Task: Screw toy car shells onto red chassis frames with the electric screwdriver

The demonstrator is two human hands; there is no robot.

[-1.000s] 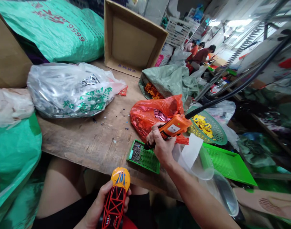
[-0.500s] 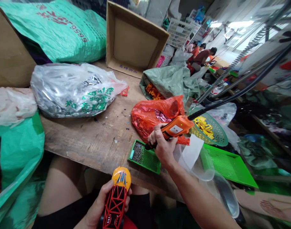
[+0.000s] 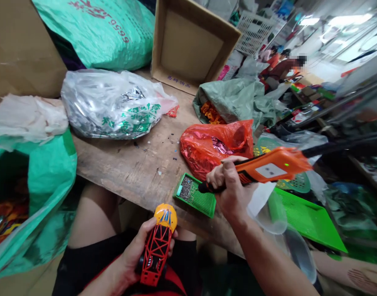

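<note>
My left hand (image 3: 141, 244) is wrapped round a toy car (image 3: 157, 250) with a yellow front, a red lattice frame and dark wheels, held low over my lap. My right hand (image 3: 233, 187) grips an orange and black electric screwdriver (image 3: 262, 166), its cable running off to the right. The tool's dark tip points left, above a small green tray (image 3: 203, 205). Small dark screws (image 3: 185, 189) fill the left end of that tray. Whether the tip touches anything in it I cannot tell.
A red plastic bag (image 3: 194, 144) lies just behind the tray. A clear bag of silvery parts (image 3: 108, 111) sits at the left on the wooden table (image 3: 126, 164). A larger green tray (image 3: 312, 224) is at the right. An open cardboard box (image 3: 188, 41) stands behind; people work far back.
The screwdriver has tilted flatter and come closer to the camera, its orange body swinging right. My left hand still holds the toy car. The whole view has shifted somewhat.
</note>
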